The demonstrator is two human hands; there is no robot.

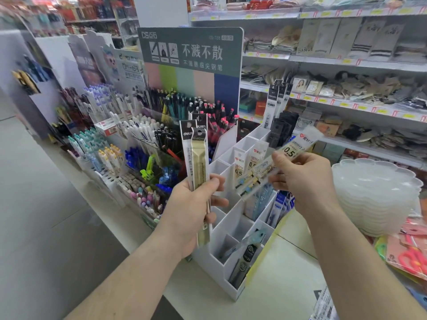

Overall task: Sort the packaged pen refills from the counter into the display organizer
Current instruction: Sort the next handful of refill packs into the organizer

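**Both hands full of refill packs**

Left hand (195, 204) grips upright refill packs (196, 153). Right hand (305, 181) pinches a clear 0.5 refill pack (288, 152), tilted over the white display organizer (221, 269) on the counter (277, 285).

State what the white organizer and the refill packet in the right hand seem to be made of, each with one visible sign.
Organizer: probably matte white plastic or foam board; its thin flat dividers have clean cut edges. Refill packet held by the right hand: clear glossy plastic film; the refills show through it.
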